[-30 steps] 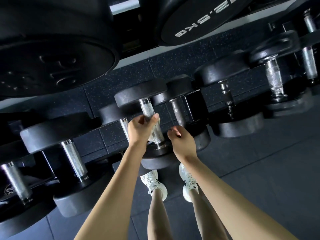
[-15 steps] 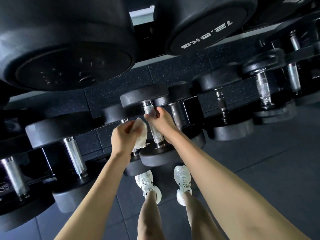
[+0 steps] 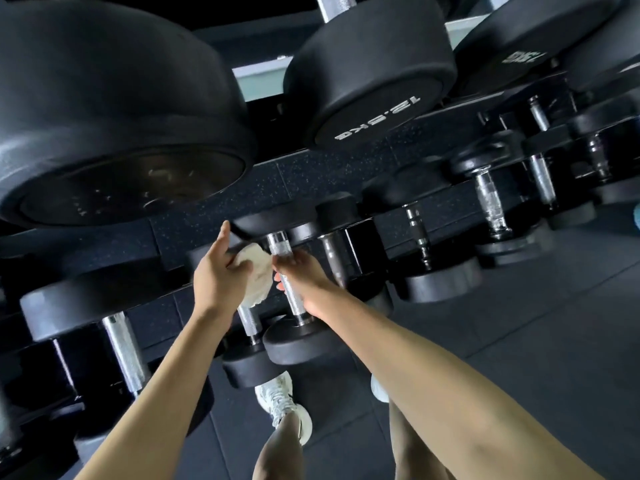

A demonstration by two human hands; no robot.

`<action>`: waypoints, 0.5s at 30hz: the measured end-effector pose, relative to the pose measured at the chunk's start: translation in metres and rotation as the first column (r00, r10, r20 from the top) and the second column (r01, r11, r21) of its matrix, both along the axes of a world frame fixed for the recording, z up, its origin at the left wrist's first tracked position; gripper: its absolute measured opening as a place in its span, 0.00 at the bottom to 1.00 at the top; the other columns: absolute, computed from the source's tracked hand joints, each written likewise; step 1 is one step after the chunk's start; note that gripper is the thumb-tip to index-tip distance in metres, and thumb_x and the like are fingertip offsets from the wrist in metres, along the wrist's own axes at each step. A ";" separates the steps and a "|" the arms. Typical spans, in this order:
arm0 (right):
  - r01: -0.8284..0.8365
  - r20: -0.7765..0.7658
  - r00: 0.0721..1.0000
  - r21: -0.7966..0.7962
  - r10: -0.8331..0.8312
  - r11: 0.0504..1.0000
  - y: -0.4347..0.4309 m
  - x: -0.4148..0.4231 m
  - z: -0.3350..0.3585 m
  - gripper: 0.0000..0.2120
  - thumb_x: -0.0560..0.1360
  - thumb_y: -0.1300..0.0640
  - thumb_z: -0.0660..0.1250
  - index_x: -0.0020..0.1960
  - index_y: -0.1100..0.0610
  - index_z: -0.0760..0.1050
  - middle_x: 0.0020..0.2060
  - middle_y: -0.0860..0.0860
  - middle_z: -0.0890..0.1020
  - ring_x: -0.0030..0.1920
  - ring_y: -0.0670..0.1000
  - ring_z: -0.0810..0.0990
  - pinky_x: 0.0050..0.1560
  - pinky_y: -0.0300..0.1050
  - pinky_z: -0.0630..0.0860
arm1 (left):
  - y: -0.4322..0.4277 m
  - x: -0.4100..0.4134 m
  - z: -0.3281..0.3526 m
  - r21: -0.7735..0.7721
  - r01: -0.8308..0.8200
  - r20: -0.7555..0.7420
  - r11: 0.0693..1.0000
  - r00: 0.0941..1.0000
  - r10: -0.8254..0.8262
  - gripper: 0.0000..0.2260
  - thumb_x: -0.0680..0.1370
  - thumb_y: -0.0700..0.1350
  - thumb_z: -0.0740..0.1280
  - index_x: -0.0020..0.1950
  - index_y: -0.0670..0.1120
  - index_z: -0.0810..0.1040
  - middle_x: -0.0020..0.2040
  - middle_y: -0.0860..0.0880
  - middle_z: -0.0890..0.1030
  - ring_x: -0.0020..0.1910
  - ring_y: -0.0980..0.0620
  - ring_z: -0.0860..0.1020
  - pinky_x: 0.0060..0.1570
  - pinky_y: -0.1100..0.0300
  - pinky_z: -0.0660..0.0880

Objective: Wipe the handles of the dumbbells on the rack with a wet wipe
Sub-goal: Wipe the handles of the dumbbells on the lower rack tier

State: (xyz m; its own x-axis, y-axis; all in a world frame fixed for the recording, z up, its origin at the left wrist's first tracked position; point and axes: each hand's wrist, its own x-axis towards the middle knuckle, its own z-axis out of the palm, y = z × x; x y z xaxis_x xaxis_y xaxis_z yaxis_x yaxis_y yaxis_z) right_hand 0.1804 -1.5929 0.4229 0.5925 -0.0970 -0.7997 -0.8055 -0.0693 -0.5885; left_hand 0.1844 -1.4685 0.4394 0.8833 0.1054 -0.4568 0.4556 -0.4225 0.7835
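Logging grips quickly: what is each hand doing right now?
Left hand: holding the wipe.
Right hand: gripping a dumbbell handle.

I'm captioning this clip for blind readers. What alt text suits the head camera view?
A person's left hand holds a crumpled white wipe beside a dumbbell handle that the right hand grips. Larger black dumbbells loom above.

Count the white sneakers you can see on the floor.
2. One sneaker is at bottom centre with its laces in view; the other sneaker is just right of it, mostly hidden behind the right forearm.
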 end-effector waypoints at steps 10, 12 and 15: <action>-0.062 -0.020 0.998 -0.011 0.062 0.998 -0.039 -0.005 0.021 0.11 0.78 0.54 0.63 0.54 0.62 0.74 0.37 0.53 0.77 0.33 0.48 0.75 0.21 0.28 0.67 | -0.020 -0.010 -0.004 -0.146 -0.111 -0.004 0.983 0.994 0.111 0.33 0.74 0.31 0.63 0.72 0.59 0.64 0.41 0.48 0.70 0.40 0.50 0.68 0.42 0.54 0.65; -0.020 -0.003 1.000 0.006 0.020 1.000 -0.058 -0.008 0.027 0.09 0.77 0.56 0.63 0.53 0.61 0.74 0.34 0.50 0.75 0.32 0.46 0.73 0.24 0.31 0.70 | -0.037 -0.012 0.003 -0.192 -0.116 -0.003 0.975 0.993 0.117 0.33 0.74 0.31 0.64 0.70 0.62 0.66 0.41 0.47 0.73 0.39 0.50 0.69 0.41 0.55 0.67; -0.022 0.017 1.000 -0.011 0.022 1.000 -0.094 -0.007 0.040 0.05 0.78 0.58 0.63 0.46 0.60 0.74 0.34 0.50 0.75 0.33 0.47 0.73 0.29 0.33 0.71 | -0.071 -0.009 0.017 -0.251 -0.092 0.002 0.964 0.995 0.095 0.33 0.74 0.29 0.62 0.67 0.64 0.67 0.40 0.46 0.77 0.37 0.51 0.72 0.38 0.56 0.71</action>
State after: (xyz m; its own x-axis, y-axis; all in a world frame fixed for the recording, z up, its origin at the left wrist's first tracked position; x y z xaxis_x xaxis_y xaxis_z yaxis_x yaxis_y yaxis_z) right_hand 0.1732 -1.6869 0.4629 0.6083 -0.0925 -0.7883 -0.7935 -0.0935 -0.6013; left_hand 0.1750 -1.5400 0.4559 0.8813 0.0718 -0.4671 0.4723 -0.1681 0.8653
